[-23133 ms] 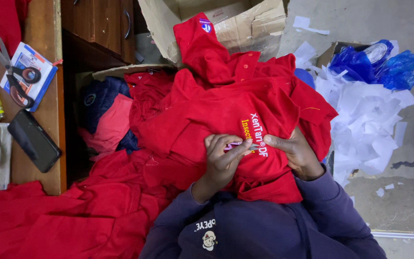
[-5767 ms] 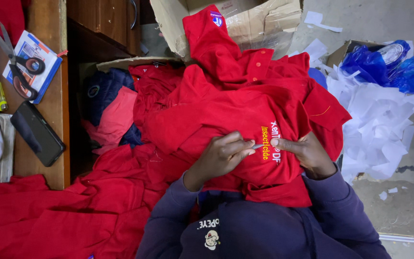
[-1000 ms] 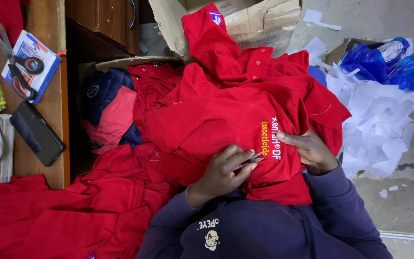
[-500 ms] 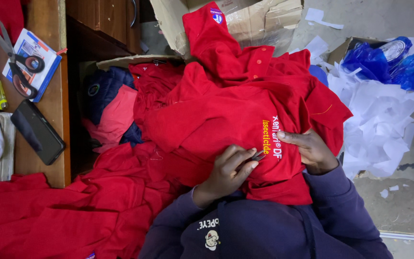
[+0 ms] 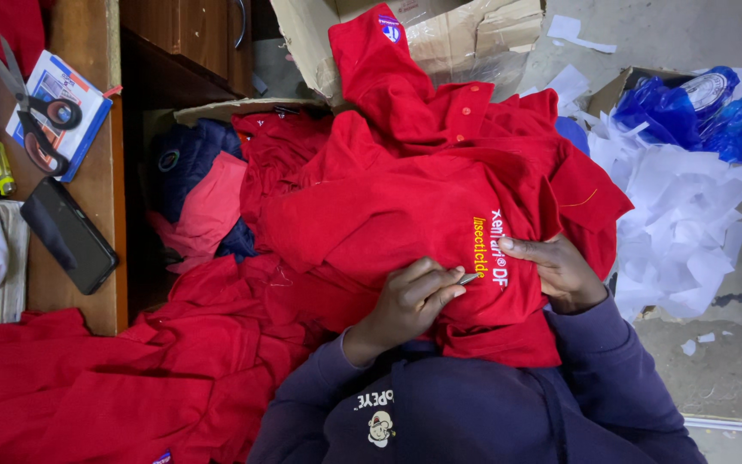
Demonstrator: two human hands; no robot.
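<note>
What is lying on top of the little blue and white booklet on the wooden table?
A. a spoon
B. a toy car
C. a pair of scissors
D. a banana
C: a pair of scissors with black handles lies across the booklet on the wooden table, just above the black phone.

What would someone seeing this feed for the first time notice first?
The big heap of red shirts fills the middle, one draped over the person's lap with yellow and white embroidered lettering. The left hand pinches a small metal tool at that lettering while the right hand holds the cloth beside it. Crumpled white paper lies at the right, scissors on the wooden table at the left.
</note>
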